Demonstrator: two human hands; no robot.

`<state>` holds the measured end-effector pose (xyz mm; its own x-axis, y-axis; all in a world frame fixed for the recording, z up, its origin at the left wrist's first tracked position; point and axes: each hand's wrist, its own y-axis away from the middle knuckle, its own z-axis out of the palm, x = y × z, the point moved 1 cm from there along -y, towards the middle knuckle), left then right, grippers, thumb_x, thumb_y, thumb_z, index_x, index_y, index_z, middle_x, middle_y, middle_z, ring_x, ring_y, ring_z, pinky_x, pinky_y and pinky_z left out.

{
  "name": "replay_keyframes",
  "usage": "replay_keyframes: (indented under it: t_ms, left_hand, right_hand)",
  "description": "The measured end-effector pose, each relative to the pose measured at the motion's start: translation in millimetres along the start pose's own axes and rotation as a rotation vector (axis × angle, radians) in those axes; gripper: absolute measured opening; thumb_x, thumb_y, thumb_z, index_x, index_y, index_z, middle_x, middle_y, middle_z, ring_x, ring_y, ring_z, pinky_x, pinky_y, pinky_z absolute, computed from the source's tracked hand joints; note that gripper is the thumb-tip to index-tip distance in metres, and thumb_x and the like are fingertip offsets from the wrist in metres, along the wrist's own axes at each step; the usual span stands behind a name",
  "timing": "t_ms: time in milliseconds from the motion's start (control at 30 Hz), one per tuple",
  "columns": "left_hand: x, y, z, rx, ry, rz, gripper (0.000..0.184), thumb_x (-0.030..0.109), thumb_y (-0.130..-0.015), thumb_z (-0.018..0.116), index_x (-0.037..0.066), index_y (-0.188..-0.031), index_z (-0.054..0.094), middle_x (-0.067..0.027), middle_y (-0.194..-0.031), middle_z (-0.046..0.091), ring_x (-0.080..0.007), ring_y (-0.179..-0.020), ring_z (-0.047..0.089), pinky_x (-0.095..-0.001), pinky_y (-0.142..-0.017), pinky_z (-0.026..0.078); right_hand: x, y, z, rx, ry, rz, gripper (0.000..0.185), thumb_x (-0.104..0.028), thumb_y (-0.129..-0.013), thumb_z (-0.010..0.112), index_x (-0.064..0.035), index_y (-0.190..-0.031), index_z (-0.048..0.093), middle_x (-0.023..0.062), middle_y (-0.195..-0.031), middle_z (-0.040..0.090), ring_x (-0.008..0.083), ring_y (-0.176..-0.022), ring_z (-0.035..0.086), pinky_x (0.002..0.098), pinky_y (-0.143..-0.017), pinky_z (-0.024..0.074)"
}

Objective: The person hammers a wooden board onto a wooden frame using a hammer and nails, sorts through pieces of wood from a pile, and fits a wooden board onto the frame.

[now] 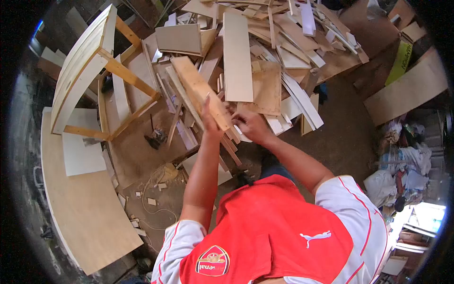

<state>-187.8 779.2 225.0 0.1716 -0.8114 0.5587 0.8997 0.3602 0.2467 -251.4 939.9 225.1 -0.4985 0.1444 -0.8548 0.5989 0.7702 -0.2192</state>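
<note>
A short, thick wooden board point(196, 87) is held up at a slant in front of me. My left hand point(211, 118) grips its near left edge, with the thumb along the side. Just right of the board's lower end is my right hand point(251, 126). Its fingers are curled together by the board's edge, and what they hold, if anything, is hidden. Behind the hands, a long pale plank point(237, 57) lies on the scrap pile, beside a square brown panel point(266, 90).
A curved wooden frame point(78, 71) stands at the left, by a large plywood sheet point(90, 208). Heaped wood offcuts point(288, 38) fill the back. A cord point(146, 194) and small scraps lie on the floor. Plastic bags point(380, 187) sit at the right.
</note>
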Motion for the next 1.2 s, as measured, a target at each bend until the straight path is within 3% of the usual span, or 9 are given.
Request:
replay_keyframes:
  t_ms: [133,333,533,633,767,933,1033,1167,1200]
  left_hand:
    - [10.2,40.8,-9.0,0.230,-0.098,0.108,0.069,0.064,-0.092,0.053,0.006,-0.129,0.052,-0.0063,-0.083,0.055,-0.0205,-0.071,0.054,-0.0370,-0.062,0.049]
    - [12.4,72.4,-33.7,0.230,-0.101,0.071,0.067,0.062,-0.094,0.049,0.003,-0.125,0.054,-0.0074,-0.084,0.057,-0.0190,-0.068,0.055,-0.0360,-0.058,0.049]
    - [-0.6,68.8,-19.8,0.315,-0.135,0.034,0.059,0.054,-0.097,0.053,0.000,-0.119,0.058,-0.0095,-0.082,0.064,-0.0250,-0.071,0.064,-0.0363,-0.065,0.055]
    - [-21.5,58.6,-29.6,0.246,-0.395,0.001,0.048,0.045,-0.099,0.057,0.000,-0.116,0.060,-0.0105,-0.086,0.068,-0.0244,-0.078,0.067,-0.0401,-0.071,0.057]
    - [-49.7,27.4,-24.4,0.245,-0.957,0.071,0.043,0.037,-0.097,0.067,-0.004,-0.111,0.069,-0.0101,-0.097,0.072,-0.0168,-0.080,0.067,-0.0356,-0.071,0.054]
    - [-94.4,-35.7,-2.8,0.199,-1.167,-0.005,0.043,0.036,-0.094,0.071,-0.007,-0.099,0.074,-0.0111,-0.078,0.073,-0.0147,-0.075,0.066,-0.0359,-0.068,0.052]
    - [-123.9,-93.2,14.4,0.085,-1.475,0.064,0.041,0.034,-0.092,0.074,-0.006,-0.099,0.074,-0.0129,-0.078,0.073,-0.0150,-0.074,0.067,-0.0372,-0.066,0.052]
    - [-147.4,-150.9,27.4,0.067,-1.454,-0.114,0.042,0.037,-0.091,0.073,-0.004,-0.099,0.073,-0.0190,-0.079,0.073,-0.0261,-0.069,0.069,-0.0405,-0.065,0.052]
    - [-150.0,-160.0,36.7,0.049,-1.554,0.080,0.044,0.038,-0.092,0.072,-0.005,-0.100,0.072,-0.0239,-0.078,0.071,-0.0300,-0.068,0.069,-0.0430,-0.064,0.051]
  right_hand:
    - [-6.9,10.8,31.7,-0.046,0.091,-0.078,0.013,-0.016,-0.088,0.068,-0.0061,-0.098,0.066,0.0166,-0.089,0.069,0.0347,-0.082,0.069,0.0438,-0.071,0.0535]
    - [-33.9,20.3,42.7,0.040,0.268,-0.195,0.019,-0.024,-0.090,0.068,-0.0074,-0.087,0.058,0.0160,-0.082,0.066,0.0396,-0.073,0.065,0.0497,-0.059,0.0499]
    - [-27.0,17.9,26.9,0.077,0.218,-0.136,0.033,-0.036,-0.092,0.066,-0.0041,-0.087,0.061,0.0199,-0.082,0.066,0.0412,-0.078,0.066,0.0515,-0.067,0.0513]
    - [-2.2,18.3,17.9,0.110,-0.083,0.171,0.036,-0.037,-0.089,0.070,-0.0020,-0.083,0.064,0.0204,-0.078,0.068,0.0394,-0.074,0.068,0.0472,-0.067,0.0522]
    - [48.1,23.3,-9.1,0.250,-0.289,0.362,0.024,-0.019,-0.090,0.074,0.0010,-0.084,0.061,0.0097,-0.075,0.069,0.0144,-0.065,0.068,0.0301,-0.062,0.0552]
    - [153.0,16.5,-39.1,0.386,-0.285,0.520,0.021,-0.014,-0.092,0.071,0.0010,-0.084,0.059,0.0082,-0.072,0.065,0.0146,-0.060,0.066,0.0311,-0.052,0.0537]
    - [182.2,-2.5,-73.3,0.387,-0.562,0.748,0.019,-0.014,-0.092,0.068,0.0029,-0.088,0.063,0.0117,-0.074,0.068,0.0179,-0.058,0.066,0.0328,-0.052,0.0540]
    - [228.6,-28.4,-93.9,0.315,-0.537,0.906,0.016,-0.014,-0.097,0.061,0.0017,-0.095,0.066,0.0105,-0.075,0.068,0.0182,-0.060,0.068,0.0334,-0.052,0.0538]
    - [250.2,-33.5,-91.8,0.267,-0.461,0.856,0.020,-0.016,-0.100,0.059,0.0023,-0.094,0.062,0.0093,-0.074,0.065,0.0187,-0.058,0.065,0.0332,-0.051,0.0525]
